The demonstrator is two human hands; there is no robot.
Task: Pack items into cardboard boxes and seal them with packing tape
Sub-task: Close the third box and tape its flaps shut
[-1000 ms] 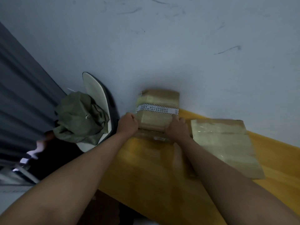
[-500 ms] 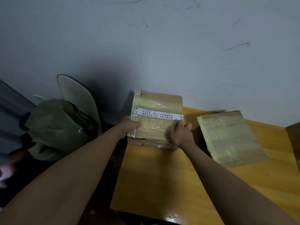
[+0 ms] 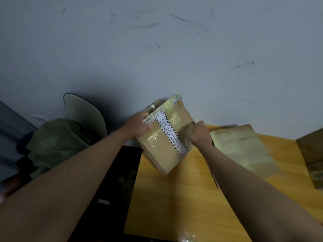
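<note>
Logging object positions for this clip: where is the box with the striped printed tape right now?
In the head view, the taped box sits centre frame at the yellow table's far-left corner, gripped between left hand and right hand, left of another wrapped box.

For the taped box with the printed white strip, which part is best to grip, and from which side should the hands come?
Probably its two opposite side edges, one hand from each side. The taped box is tilted, with its near corner on the yellow table. The left hand and right hand already hold it this way. Its glossy top looks slippery.
</note>
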